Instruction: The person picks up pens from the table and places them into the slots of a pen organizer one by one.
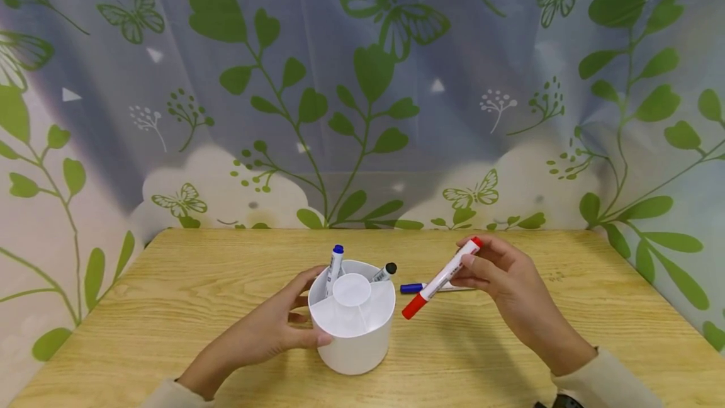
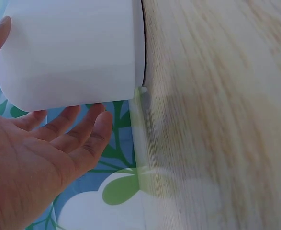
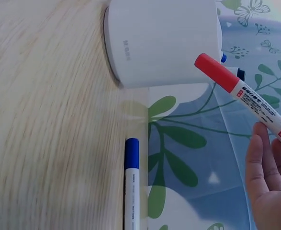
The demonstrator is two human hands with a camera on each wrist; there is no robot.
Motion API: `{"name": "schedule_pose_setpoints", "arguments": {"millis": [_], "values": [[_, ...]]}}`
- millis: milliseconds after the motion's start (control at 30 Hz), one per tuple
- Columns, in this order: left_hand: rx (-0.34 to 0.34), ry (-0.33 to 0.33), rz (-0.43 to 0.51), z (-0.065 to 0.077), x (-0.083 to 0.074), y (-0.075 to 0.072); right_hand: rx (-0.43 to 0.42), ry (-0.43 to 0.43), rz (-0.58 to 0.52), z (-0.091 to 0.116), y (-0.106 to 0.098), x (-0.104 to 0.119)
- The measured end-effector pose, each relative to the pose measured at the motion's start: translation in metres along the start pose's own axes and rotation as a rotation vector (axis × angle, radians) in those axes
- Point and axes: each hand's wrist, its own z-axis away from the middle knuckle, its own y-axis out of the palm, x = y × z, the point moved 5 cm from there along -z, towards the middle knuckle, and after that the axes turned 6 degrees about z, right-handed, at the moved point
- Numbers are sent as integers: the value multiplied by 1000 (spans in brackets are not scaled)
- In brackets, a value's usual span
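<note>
Right hand (image 1: 498, 282): fingertips pinch the red marker (image 1: 443, 277) (white barrel, red cap and end), tilted above the table (image 1: 170, 307).
Left hand (image 1: 272, 326): curled round the white holder (image 1: 354, 332).
Holder: blue-capped and black-capped markers inside.
Behind: blue marker (image 1: 421, 287) lying flat.

**Red marker held over the table, white holder steadied**

The red marker (image 1: 441, 278) is a white-barrelled pen with a red cap at its lower end and a red butt at the top. It tilts steeply, cap pointing down towards the white pen holder (image 1: 352, 326), just beside its rim but apart from it. The right hand (image 1: 498, 276) pinches the upper barrel. The holder is a round white tub with a central disc and divided compartments, standing upright. The left hand (image 1: 272, 326) grips its side wall.
</note>
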Motion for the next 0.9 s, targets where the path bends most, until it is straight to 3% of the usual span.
{"name": "schedule_pose_setpoints", "arguments": {"millis": [600,900], "values": [[7,8,14,0,1,1,1,-63,-97,1,19,20],[10,5,23,0,1,1,46,-98,-108,0,31,23]]}}
